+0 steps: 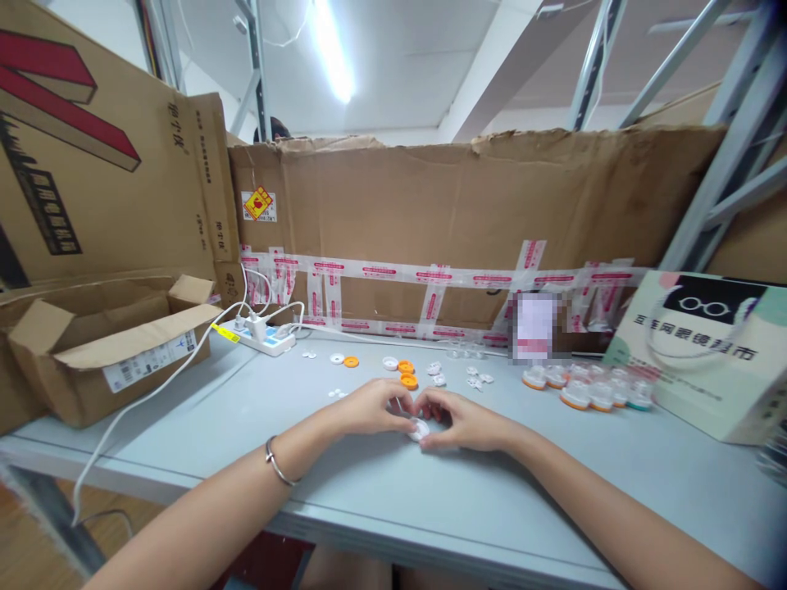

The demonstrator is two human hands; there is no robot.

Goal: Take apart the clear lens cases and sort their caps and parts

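A small white round plastic part (420, 429) rests low over the table between my hands. My left hand (379, 406) closes on its left side with thumb and fingers. From the right, my right hand (458, 419) grips the same part, its fingers curled and thumb at the near edge. Just beyond my hands lie orange rings (408, 381) and a white ring (389, 363). Small white pieces (438, 375) sit to their right, and another orange ring (351, 361) lies farther left beside a white one.
Assembled clear-topped round pieces (590, 389) with orange and teal bases cluster at the right, before a paper bag (694, 360). A power strip (261, 334) with white cables and an open carton (111, 352) stand at the left. A taped cardboard wall (393, 205) closes the back.
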